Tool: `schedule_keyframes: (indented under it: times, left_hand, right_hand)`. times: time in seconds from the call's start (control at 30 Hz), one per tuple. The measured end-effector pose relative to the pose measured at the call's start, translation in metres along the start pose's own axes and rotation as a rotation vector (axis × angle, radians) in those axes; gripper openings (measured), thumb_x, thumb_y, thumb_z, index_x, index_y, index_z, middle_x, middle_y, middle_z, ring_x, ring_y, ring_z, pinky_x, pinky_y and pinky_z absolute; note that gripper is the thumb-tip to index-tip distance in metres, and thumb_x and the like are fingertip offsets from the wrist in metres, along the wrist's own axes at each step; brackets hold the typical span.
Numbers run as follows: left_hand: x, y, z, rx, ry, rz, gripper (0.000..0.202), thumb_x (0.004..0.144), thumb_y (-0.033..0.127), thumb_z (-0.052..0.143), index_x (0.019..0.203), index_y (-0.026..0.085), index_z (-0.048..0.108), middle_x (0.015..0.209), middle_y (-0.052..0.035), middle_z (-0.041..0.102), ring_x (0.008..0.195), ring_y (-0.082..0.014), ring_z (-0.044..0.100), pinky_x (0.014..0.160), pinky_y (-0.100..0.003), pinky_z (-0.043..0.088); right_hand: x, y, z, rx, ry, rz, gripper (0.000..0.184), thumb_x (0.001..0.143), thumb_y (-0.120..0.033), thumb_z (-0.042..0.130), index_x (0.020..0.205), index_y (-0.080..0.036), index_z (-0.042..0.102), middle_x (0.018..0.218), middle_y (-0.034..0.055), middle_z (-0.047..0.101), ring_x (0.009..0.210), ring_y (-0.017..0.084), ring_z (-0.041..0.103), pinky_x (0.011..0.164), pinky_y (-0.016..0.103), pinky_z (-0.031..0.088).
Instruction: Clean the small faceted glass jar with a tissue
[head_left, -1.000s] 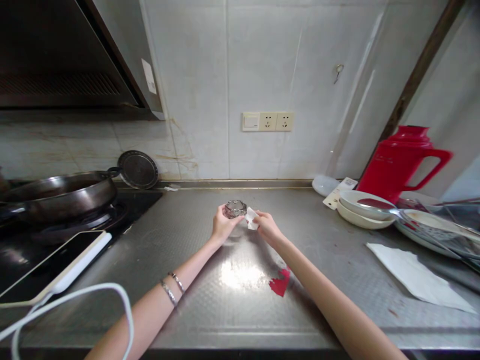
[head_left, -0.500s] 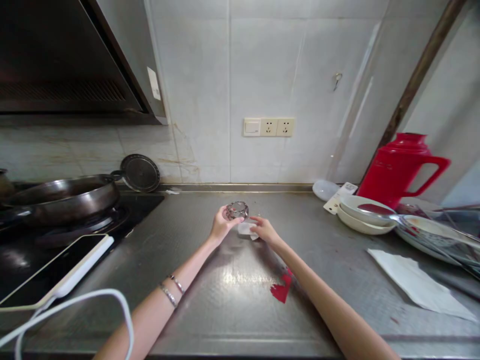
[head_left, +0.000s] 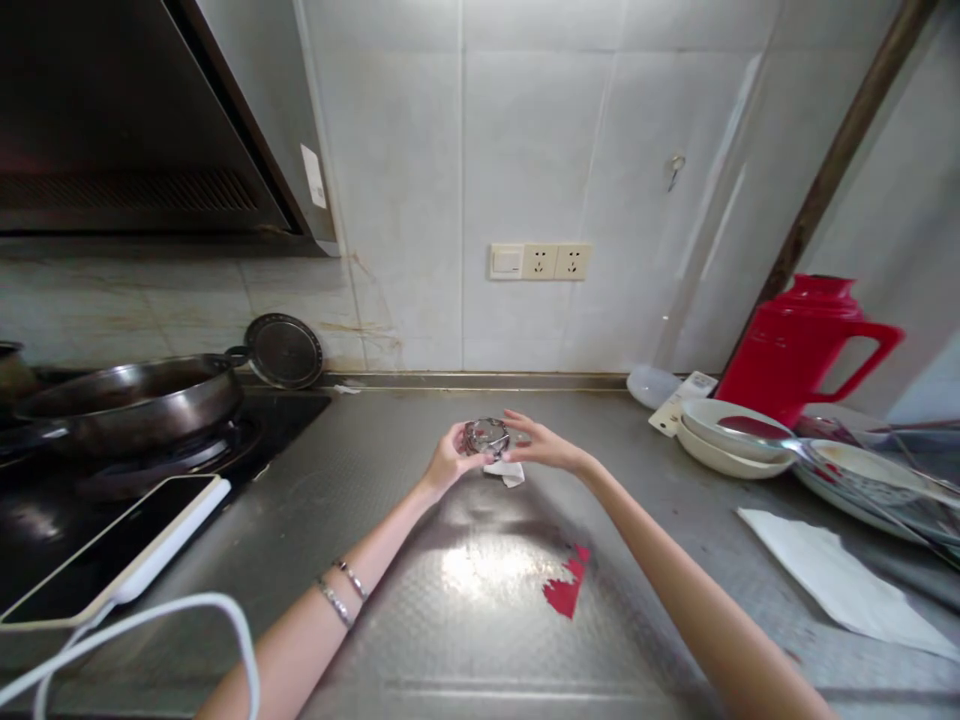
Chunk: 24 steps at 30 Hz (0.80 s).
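A small round clear glass dish (head_left: 487,436) with a dark, patterned wall is held just above the steel counter. My left hand (head_left: 448,462) grips its left side, thumb along the near edge and fingers behind. From the right, my right hand (head_left: 546,446) curves its thumb and fingers about the dish's right edge, the palm standing off from it. Under the dish and partly hidden by it lies a crumpled white tissue (head_left: 510,474). A torn red scrap (head_left: 564,590) lies on the counter nearer to me.
On the left are a phone (head_left: 105,550) with a white cable (head_left: 187,602) and a steel pan (head_left: 142,405) on the stove. To the right stand a red thermos jug (head_left: 795,350) and stacked bowls (head_left: 731,455). A folded white paper (head_left: 840,575) lies before them.
My right hand has left the white tissue and come up to the glass dish's right side. The dish has shifted slightly right and toward me, over the tissue.
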<state>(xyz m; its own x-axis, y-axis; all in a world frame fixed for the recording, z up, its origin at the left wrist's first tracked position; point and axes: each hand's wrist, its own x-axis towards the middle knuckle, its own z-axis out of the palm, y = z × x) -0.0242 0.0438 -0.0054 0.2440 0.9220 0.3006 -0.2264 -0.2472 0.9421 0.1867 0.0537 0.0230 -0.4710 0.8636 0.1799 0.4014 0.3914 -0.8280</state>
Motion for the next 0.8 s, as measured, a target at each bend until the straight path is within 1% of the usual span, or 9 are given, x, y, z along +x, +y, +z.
schedule_keyframes:
  times: [0.13, 0.2, 0.3, 0.4, 0.5, 0.6, 0.7, 0.8]
  left_hand:
    - [-0.002, 0.001, -0.001, -0.002, -0.081, -0.006, 0.067, 0.049, 0.019, 0.086, 0.108, 0.013, 0.055, 0.115, -0.0146, 0.063, 0.108, -0.0261, 0.06, 0.099, -0.042, 0.041]
    - [-0.003, 0.001, -0.002, -0.015, -0.104, -0.015, 0.069, 0.047, 0.021, 0.087, 0.108, 0.013, 0.055, 0.116, -0.0153, 0.063, 0.11, -0.0262, 0.059, 0.101, -0.042, 0.04]
    - [-0.006, 0.002, -0.003, -0.016, -0.159, -0.027, 0.073, 0.044, 0.021, 0.089, 0.109, 0.014, 0.055, 0.119, -0.0162, 0.061, 0.112, -0.0264, 0.058, 0.102, -0.042, 0.039]
    - [-0.012, 0.006, -0.005, 0.025, -0.229, -0.009, 0.072, 0.047, 0.019, 0.088, 0.111, 0.015, 0.056, 0.121, -0.0163, 0.06, 0.112, -0.0266, 0.058, 0.102, -0.043, 0.039]
    - [-0.018, 0.016, -0.008, 0.153, -0.319, 0.007, 0.068, 0.054, 0.018, 0.084, 0.116, 0.016, 0.055, 0.122, -0.0157, 0.06, 0.113, -0.0265, 0.057, 0.102, -0.044, 0.039]
    - [-0.022, 0.026, -0.013, 0.349, -0.38, 0.0, 0.067, 0.055, 0.019, 0.082, 0.117, 0.015, 0.058, 0.117, -0.0136, 0.064, 0.109, -0.0268, 0.059, 0.1, -0.043, 0.041]
    - [-0.023, 0.032, -0.016, 0.469, -0.385, 0.005, 0.068, 0.051, 0.022, 0.084, 0.115, 0.015, 0.061, 0.111, -0.0113, 0.067, 0.105, -0.0279, 0.061, 0.097, -0.042, 0.043]
    - [-0.021, 0.035, -0.013, 0.499, -0.375, 0.015, 0.068, 0.047, 0.024, 0.085, 0.111, 0.017, 0.065, 0.107, -0.0093, 0.07, 0.103, -0.0288, 0.062, 0.095, -0.04, 0.045]
  right_hand:
    - [0.0, -0.003, 0.0, 0.001, -0.021, -0.079, 0.067, 0.061, -0.047, 0.078, 0.12, -0.021, 0.061, 0.148, 0.0131, 0.032, 0.138, 0.032, 0.025, 0.1, 0.044, 0.042]
    - [-0.003, -0.005, 0.001, 0.009, -0.018, -0.083, 0.067, 0.06, -0.046, 0.079, 0.12, -0.021, 0.062, 0.148, 0.0134, 0.034, 0.137, 0.032, 0.028, 0.099, 0.045, 0.043]
    - [-0.009, -0.007, 0.003, 0.008, -0.039, -0.056, 0.07, 0.058, -0.043, 0.081, 0.12, -0.019, 0.061, 0.147, 0.0145, 0.034, 0.132, 0.032, 0.037, 0.1, 0.046, 0.041]
    - [-0.015, -0.011, 0.008, 0.008, -0.073, -0.081, 0.069, 0.058, -0.04, 0.082, 0.12, -0.02, 0.061, 0.142, 0.0133, 0.041, 0.128, 0.031, 0.042, 0.101, 0.045, 0.04]
    - [-0.02, -0.016, 0.014, -0.015, -0.054, -0.123, 0.068, 0.057, -0.039, 0.083, 0.119, -0.02, 0.061, 0.133, 0.0123, 0.05, 0.122, 0.03, 0.047, 0.099, 0.044, 0.042]
    - [-0.025, -0.021, 0.021, -0.068, -0.022, -0.178, 0.068, 0.055, -0.041, 0.084, 0.116, -0.02, 0.062, 0.125, 0.0113, 0.054, 0.114, 0.028, 0.052, 0.096, 0.042, 0.044]
    - [-0.03, -0.023, 0.024, -0.123, 0.006, -0.216, 0.067, 0.055, -0.043, 0.083, 0.114, -0.019, 0.063, 0.121, 0.0109, 0.056, 0.111, 0.028, 0.054, 0.095, 0.041, 0.044]
    - [-0.035, -0.022, 0.021, -0.152, 0.002, -0.221, 0.065, 0.056, -0.044, 0.083, 0.113, -0.02, 0.064, 0.12, 0.0107, 0.056, 0.11, 0.027, 0.054, 0.095, 0.041, 0.044]
